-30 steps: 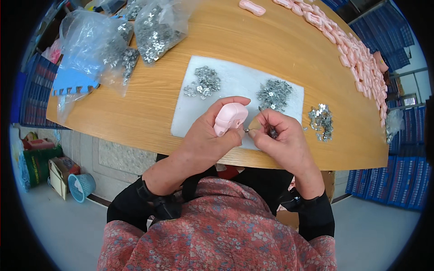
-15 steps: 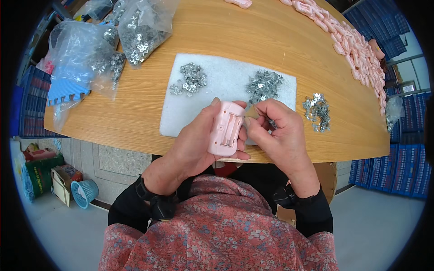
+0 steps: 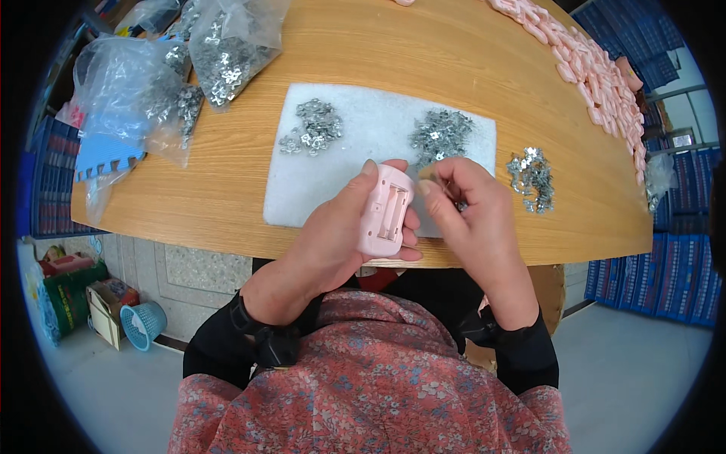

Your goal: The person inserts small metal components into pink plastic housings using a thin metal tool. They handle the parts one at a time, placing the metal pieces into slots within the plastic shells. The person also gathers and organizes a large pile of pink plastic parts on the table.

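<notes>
My left hand (image 3: 329, 231) is closed round a pale pink plastic battery-compartment housing (image 3: 372, 223), its long recessed slots facing up. Just right of it, my right hand (image 3: 480, 216) is curled with thumb and forefinger drawn together. Something tan shows at those fingertips, and a bit of metal glints inside the fingers; what they hold is too small to name. Both hands are over the near edge of a white foam sheet (image 3: 370, 129). On the sheet lie a left heap of small metal contact pieces (image 3: 314, 125) and a right heap of similar metal pieces (image 3: 441, 135).
Another metal heap (image 3: 532, 180) rests on the wooden table (image 3: 363, 53) to the right. Pink housings (image 3: 590, 83) are piled along the far right edge. Plastic bags of metal pieces (image 3: 231, 64) stand at the back left. A light blue basket (image 3: 144, 325) is on the floor.
My right fingers have come away from the housing, leaving a small gap. The housing has turned slightly in my left hand. The whole view has shifted a little.
</notes>
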Motion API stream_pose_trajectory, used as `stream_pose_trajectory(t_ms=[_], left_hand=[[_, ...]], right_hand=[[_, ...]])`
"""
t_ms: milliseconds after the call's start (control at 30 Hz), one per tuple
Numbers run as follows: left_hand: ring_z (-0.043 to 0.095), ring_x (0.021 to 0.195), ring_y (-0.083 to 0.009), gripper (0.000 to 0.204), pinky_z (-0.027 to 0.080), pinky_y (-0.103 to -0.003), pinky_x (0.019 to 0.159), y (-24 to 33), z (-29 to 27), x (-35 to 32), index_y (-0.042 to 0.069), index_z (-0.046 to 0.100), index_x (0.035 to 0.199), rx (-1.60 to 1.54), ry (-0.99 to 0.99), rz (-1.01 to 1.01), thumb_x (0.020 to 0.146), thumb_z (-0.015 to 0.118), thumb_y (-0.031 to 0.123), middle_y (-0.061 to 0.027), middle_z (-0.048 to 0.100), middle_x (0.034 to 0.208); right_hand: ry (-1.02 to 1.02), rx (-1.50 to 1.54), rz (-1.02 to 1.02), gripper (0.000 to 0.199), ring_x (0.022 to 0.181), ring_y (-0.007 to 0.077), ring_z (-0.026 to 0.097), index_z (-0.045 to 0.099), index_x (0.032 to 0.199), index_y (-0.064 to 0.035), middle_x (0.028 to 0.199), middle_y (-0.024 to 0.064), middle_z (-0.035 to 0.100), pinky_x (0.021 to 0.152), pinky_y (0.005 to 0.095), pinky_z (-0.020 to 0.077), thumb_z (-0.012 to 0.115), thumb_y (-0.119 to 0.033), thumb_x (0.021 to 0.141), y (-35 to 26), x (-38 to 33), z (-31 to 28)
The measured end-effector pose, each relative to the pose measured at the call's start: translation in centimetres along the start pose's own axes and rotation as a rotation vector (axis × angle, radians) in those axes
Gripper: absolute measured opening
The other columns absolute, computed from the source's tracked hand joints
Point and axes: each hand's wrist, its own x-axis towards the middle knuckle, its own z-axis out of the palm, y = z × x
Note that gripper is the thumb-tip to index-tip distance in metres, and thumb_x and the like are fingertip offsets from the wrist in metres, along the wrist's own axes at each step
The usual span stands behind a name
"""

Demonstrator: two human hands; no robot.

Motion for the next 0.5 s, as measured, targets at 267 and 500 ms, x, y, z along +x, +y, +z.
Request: stream_pose_trajectory(t_ms=[267, 500], left_hand=[[0.07, 0.077, -0.03, 0.057, 0.061, -0.042, 0.075, -0.7, 0.0, 0.6, 0.006, 0.033, 0.151, 0.094, -0.058, 0.03, 0.111, 0.019, 0.045, -0.0178, 0.068, 0.094], [0.071, 0.076, -0.0301, 0.058, 0.06, -0.039, 0.071, -1.0, 0.1, 0.6, 0.005, 0.032, 0.152, 0.145, -0.074, 0.036, 0.111, 0.02, 0.045, -0.0184, 0.068, 0.094]], right_hand=[[-0.264, 0.602, 0.3, 0.017, 0.073, 0.0039, 0.057, 0.06, 0.112, 0.0013, 0.083, -0.0021, 0.063, 0.069, 0.0224, 0.0477, 0.061, -0.013, 0.102, 1.6, -0.6, 0.4], [-0.24, 0.618, 0.272, 0.019, 0.074, 0.0039, 0.058, 0.06, 0.116, 0.0017, 0.083, -0.002, 0.062, 0.069, 0.0215, 0.0474, 0.061, -0.012, 0.102, 1.6, -1.3, 0.1]])
